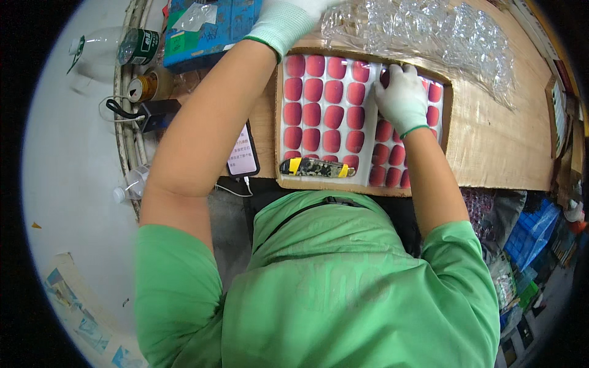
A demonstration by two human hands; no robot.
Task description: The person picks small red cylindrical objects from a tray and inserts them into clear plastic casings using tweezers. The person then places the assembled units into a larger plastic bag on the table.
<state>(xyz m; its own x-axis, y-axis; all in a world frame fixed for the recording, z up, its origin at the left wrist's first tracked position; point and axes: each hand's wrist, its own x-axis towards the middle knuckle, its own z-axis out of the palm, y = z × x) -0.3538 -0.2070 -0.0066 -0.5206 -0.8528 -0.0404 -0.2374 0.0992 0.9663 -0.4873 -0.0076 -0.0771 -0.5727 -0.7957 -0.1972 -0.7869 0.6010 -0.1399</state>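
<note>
In front of me lies a shallow cardboard box (446, 132) with rows of glossy red rounded-square pieces (333, 117) on white lining. My right hand (402, 98), in a white glove with a green cuff, reaches into its right half. Its fingers are bent down around a dark red rounded piece (384, 78), partly hidden under them. My left hand (291, 15), gloved too, is beyond the far left corner of the box, near a blue case; the top edge of the picture cuts off its fingers. A yellow and black utility knife (317, 167) rests across the nearest pieces at left.
Clear plastic trays (423, 30) are heaped behind the box. The blue case (211, 34) stands far left. A lit phone (243, 153) with a white cable lies left of the box. Along the left edge are a plastic bottle (116, 46), a can (142, 88) and a black device (158, 115).
</note>
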